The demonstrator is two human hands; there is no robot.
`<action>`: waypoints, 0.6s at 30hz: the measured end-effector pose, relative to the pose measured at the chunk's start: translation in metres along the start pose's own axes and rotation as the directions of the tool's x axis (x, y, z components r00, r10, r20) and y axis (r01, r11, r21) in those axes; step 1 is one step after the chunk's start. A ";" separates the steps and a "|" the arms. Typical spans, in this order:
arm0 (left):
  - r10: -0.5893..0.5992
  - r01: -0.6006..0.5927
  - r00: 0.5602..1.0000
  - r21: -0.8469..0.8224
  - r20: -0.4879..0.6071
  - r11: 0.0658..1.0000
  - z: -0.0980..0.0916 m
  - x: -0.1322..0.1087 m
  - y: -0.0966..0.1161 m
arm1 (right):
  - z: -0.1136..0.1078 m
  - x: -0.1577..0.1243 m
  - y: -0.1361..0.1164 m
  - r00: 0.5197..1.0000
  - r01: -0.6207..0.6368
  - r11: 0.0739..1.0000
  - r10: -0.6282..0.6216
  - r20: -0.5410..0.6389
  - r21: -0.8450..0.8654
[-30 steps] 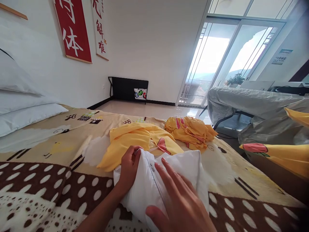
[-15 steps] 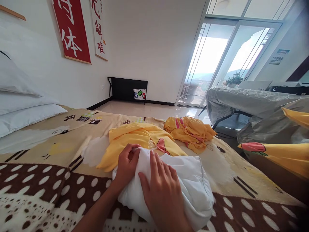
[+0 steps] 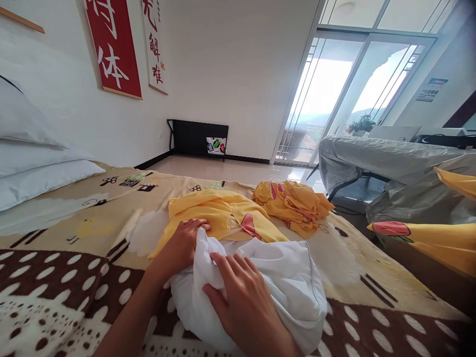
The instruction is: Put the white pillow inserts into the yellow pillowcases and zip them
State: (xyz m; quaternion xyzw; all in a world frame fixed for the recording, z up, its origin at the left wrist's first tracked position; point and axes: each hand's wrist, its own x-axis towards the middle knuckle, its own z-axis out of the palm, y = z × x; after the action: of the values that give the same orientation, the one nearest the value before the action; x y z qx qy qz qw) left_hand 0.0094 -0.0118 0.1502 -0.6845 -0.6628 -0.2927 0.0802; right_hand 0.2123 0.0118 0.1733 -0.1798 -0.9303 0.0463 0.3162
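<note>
A person's two hands are working a white pillow (image 3: pixel 286 282) on a bed (image 3: pixel 74 233) spread with a patterned blanket. The right hand (image 3: pixel 241 302) is lying on top of the pillow, fingers loosely spread and pressing into the fabric, its wrist cut off by the lower edge. The left hand (image 3: pixel 182 243) is reaching in just beyond a raised fold of the white cloth; that fold is hiding its thumb and palm, so whether it is pinching the cloth cannot be told. A yellow pillowcase (image 3: pixel 215 210) is lying flat directly past the left hand's fingers and touching the pillow's far edge. A crumpled yellow cloth (image 3: pixel 293 198) is sitting farther out, beyond the right hand. To the left of the left hand, stacked white pillows (image 3: pixel 37 173) are running out of frame. Well off to the right of the right hand, a yellow cushion (image 3: pixel 442 243) is only partly showing.
</note>
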 end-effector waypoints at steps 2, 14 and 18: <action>-0.022 0.023 0.999 0.029 -0.028 0.999 -0.002 0.001 -0.001 | 0.003 -0.001 0.000 1.000 -0.030 0.999 0.030 -0.001 0.016; -0.434 0.323 0.876 -0.413 -0.211 0.851 0.008 0.002 -0.031 | 0.010 0.006 0.009 0.983 0.094 0.988 -0.111 0.143 0.120; -0.511 0.408 0.850 -0.451 -0.130 0.794 0.012 -0.001 -0.042 | 0.021 0.013 0.018 0.970 -0.031 0.993 0.003 0.244 0.111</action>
State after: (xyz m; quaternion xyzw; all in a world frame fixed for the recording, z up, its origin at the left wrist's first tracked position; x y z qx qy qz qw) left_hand -0.0271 -0.0023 0.1278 -0.4609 -0.7190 -0.5171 -0.0568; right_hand 0.1959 0.0336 0.1604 -0.1625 -0.9563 0.1240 0.2090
